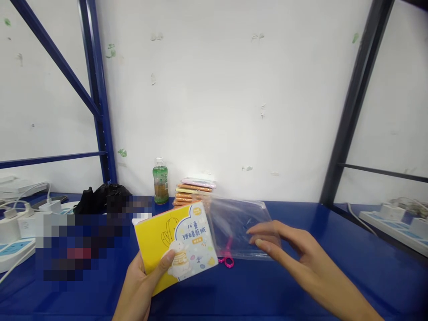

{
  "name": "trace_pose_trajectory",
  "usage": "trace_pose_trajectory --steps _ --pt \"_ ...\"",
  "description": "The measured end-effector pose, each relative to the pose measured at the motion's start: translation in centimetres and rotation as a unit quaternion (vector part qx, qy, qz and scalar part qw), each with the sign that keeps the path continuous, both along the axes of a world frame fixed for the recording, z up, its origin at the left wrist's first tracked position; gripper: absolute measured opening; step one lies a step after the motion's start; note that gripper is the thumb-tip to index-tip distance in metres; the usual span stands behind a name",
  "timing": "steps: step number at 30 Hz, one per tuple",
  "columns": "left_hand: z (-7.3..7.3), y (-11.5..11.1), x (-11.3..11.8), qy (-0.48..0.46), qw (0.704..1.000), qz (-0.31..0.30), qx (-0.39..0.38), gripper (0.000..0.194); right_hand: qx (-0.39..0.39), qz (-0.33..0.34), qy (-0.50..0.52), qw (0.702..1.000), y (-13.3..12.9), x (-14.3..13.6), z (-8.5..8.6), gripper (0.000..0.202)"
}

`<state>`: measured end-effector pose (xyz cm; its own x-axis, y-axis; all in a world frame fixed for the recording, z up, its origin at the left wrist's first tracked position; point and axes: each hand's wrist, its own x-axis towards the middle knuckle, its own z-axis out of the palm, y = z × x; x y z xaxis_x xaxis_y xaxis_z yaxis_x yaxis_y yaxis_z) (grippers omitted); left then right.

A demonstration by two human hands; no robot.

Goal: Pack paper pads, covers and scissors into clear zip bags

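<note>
My left hand (147, 281) grips a paper-cutting pad (157, 249), thumb on its front and fingers behind. Its yellow and white cover shows a cactus outline, a white cartoon animal and Chinese lettering. A clear plastic bag (239, 218) extends from behind the pad's right edge towards my right hand (290, 245). The bag's right end overlaps the fingertips of that hand, with thumb and forefinger slightly apart; whether they are inside the bag or behind it is unclear. Pink-handled scissors (228, 261) lie on the blue table, partly covered by the bag.
Behind the pad, a stack of packets (194, 189) stands by the wall, beside a green-labelled bottle (161, 183). At left are a black plastic bag (103, 198) and a power strip (16, 254) with chargers. Another power strip (394, 229) lies right. Metal posts (100, 111) frame the table (267, 294).
</note>
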<state>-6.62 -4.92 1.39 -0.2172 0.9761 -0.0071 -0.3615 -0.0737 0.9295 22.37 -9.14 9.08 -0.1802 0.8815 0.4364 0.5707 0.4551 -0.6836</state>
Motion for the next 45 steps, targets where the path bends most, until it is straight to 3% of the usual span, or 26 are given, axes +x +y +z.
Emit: trace_pose_trajectory --steps 16,20,24,35,45 --pt "0.2 0.0 -0.8 -0.05 0.995 -0.08 -0.022 0.097 -0.077 0.048 0.026 0.996 0.9 0.0 -0.3 0.03" --pt "0.1 -0.3 -0.9 -0.04 0.994 -0.102 -0.016 0.092 -0.122 0.079 0.06 0.988 1.6 -0.7 -0.8 0.039" --pt "0.2 -0.5 -0.9 -0.029 0.991 -0.13 -0.009 0.088 -0.112 0.094 0.112 0.983 1.9 -1.1 -1.2 0.037" --pt "0.3 -0.5 -0.5 -0.031 0.993 -0.111 -0.003 0.099 -0.097 0.112 0.136 0.98 1.9 -1.1 -1.3 0.03" --pt "0.1 -0.5 -0.6 -0.024 0.994 -0.102 -0.003 0.095 -0.114 0.088 0.141 0.979 2.6 -1.0 -1.5 0.042"
